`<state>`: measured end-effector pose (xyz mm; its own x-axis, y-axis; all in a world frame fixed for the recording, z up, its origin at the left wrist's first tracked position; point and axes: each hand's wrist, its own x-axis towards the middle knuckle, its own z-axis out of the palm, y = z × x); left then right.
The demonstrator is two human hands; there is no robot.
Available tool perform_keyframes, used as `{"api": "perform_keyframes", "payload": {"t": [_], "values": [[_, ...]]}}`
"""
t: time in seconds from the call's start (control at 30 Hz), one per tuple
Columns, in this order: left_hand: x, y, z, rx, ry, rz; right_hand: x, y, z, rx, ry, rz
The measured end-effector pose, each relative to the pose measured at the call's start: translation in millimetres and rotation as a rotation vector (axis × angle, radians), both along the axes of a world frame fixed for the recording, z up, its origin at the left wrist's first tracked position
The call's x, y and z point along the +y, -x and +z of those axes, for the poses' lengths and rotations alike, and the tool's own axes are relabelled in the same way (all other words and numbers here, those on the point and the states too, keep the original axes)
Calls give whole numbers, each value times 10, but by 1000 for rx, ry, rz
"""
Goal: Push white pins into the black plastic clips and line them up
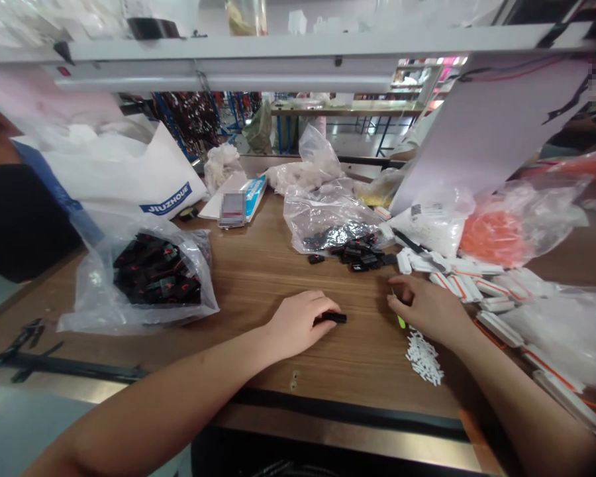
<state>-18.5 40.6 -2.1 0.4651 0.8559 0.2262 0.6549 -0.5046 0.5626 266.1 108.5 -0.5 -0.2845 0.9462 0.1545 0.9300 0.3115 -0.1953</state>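
Bare forearms reach in from the bottom corners of the frame, the left forearm (pixel 153 404) low on the left, the right forearm (pixel 521 397) low on the right. The left hand (pixel 300 324) curls knuckles-up at lower centre, and the right hand (pixel 427 311) sits apart toward the right, its fingers (pixel 400 283) bent down in a pinch

We record one legible text: "JIUZHOUE", in white capitals on a blue band (pixel 166 199) along the lower edge of a white carrier bag (pixel 124 173). We find a barcode sticker (pixel 417 211) on a white plastic bag, but its characters are too small to read. Print on a blue-and-white box (pixel 255 197) is likewise illegible. A card (pixel 232 209) beside it is pixelated. Red marks on black plastic parts (pixel 156 278) cannot be confirmed as characters.
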Motion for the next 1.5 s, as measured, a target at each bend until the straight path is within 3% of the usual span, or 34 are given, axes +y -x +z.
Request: {"api": "perform_keyframes", "payload": {"t": [0.17,0.3,0.5,0.77,1.07,1.23,1.37,1.5], "values": [[-8,2,-9,-3,-13,-30,-81,117,-1,-78,6,-27],[-1,0,4,-3,-12,-26,-74,128,2,-22,35,-49],[-3,6,10,-12,-9,-36,70,-141,-12,104,27,-50],[10,8,-3,-22,11,-29,212,-412,-8,-6,21,56],[-18,7,-1,-11,28,-37,157,-375,105,-20,63,30],[-20,-29,-16,2,28,-22,95,-315,181,142,26,36],[-54,-161,20,12,41,42,15,-281,234,295,148,57],[-126,-308,115,82,106,99,-142,-300,342,232,404,85]]}}
